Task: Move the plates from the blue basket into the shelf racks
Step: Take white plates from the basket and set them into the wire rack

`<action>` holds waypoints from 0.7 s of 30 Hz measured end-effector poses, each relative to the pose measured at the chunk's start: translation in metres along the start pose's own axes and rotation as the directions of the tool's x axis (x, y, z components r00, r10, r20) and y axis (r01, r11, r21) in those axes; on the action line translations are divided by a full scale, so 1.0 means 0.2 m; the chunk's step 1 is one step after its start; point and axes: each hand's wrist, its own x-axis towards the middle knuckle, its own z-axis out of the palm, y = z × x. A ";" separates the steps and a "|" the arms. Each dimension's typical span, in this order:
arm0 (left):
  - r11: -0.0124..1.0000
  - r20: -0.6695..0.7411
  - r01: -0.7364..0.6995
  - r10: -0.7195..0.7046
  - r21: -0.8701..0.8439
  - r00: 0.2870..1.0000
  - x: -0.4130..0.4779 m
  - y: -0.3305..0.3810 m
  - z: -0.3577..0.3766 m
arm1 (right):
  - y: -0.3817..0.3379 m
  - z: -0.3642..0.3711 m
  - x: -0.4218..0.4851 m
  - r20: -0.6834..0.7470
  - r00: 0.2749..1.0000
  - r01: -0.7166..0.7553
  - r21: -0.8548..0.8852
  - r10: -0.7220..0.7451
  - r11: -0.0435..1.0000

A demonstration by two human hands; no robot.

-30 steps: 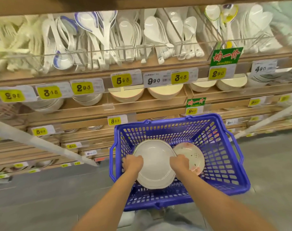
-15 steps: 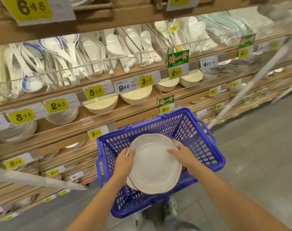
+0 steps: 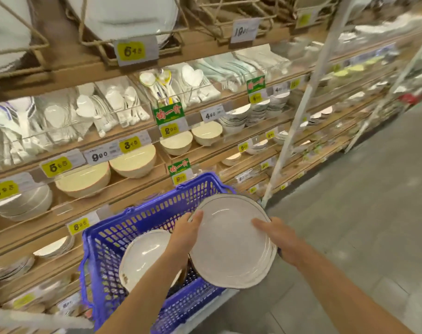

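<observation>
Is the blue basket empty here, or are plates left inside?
Not empty: a white plate lies inside the blue basket, while the left hand and right hand hold a plate stack.

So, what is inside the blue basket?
One white plate lies inside the blue basket. The left arm and the held plates cover part of its bottom; more may hide there.
</observation>
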 end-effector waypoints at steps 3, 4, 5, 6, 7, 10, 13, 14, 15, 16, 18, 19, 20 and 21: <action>0.999 0.053 -0.001 -0.001 0.034 0.999 -0.06 0.07 0.25 | 0.00 -0.26 -0.03 -0.044 0.999 0.006 -0.017 -0.006 1.000; 0.998 0.072 -0.012 0.007 0.069 0.997 -0.07 0.09 0.34 | 0.01 -0.36 -0.04 -0.048 0.999 0.000 0.003 0.000 1.000; 0.994 0.084 -0.021 0.013 0.104 0.996 -0.08 0.10 0.43 | 0.02 -0.46 -0.05 -0.044 0.999 -0.006 0.028 0.007 1.000; 0.992 0.083 -0.033 0.023 0.123 0.996 -0.10 0.11 0.51 | 0.02 -0.55 -0.06 -0.043 0.999 -0.004 0.049 0.007 0.999; 0.989 0.070 -0.047 0.038 0.139 0.997 -0.11 0.12 0.60 | 0.03 -0.64 -0.07 -0.041 0.999 0.001 0.061 0.001 0.998; 0.984 0.104 -0.080 0.063 0.162 0.993 -0.14 0.15 0.84 | 0.05 -0.89 -0.11 -0.069 0.997 0.038 0.095 -0.031 0.995; 0.984 0.143 -0.060 0.036 0.170 0.989 -0.18 0.16 1.08 | 0.07 -1.12 -0.15 -0.125 0.991 0.054 0.072 -0.045 0.996; 0.982 0.162 -0.061 0.032 0.178 0.986 -0.19 0.17 1.16 | 0.07 -1.19 -0.17 -0.145 0.989 0.050 0.068 -0.039 0.996; 0.981 0.182 -0.062 0.028 0.185 0.983 -0.19 0.17 1.22 | 0.08 -1.25 -0.18 -0.163 0.986 0.047 0.070 -0.035 0.996; 0.980 0.197 -0.066 0.028 0.189 0.980 -0.19 0.18 1.28 | 0.08 -1.31 -0.19 -0.176 0.984 0.042 0.075 -0.028 0.996; 0.974 0.195 -0.052 0.008 0.222 0.981 -0.18 0.22 1.38 | 0.09 -1.40 -0.19 -0.191 0.981 0.032 0.081 -0.016 0.996; 0.973 0.188 -0.036 -0.008 0.228 0.982 -0.18 0.25 1.42 | 0.08 -1.43 -0.18 -0.198 0.980 0.031 0.084 -0.014 0.996; 0.976 0.187 -0.023 -0.018 0.218 0.982 -0.17 0.27 1.44 | 0.08 -1.46 -0.17 -0.208 0.978 0.031 0.092 -0.011 0.995; 0.979 0.185 -0.016 -0.022 0.201 0.983 -0.17 0.30 1.47 | 0.06 -1.48 -0.16 -0.216 0.976 0.032 0.103 -0.009 0.994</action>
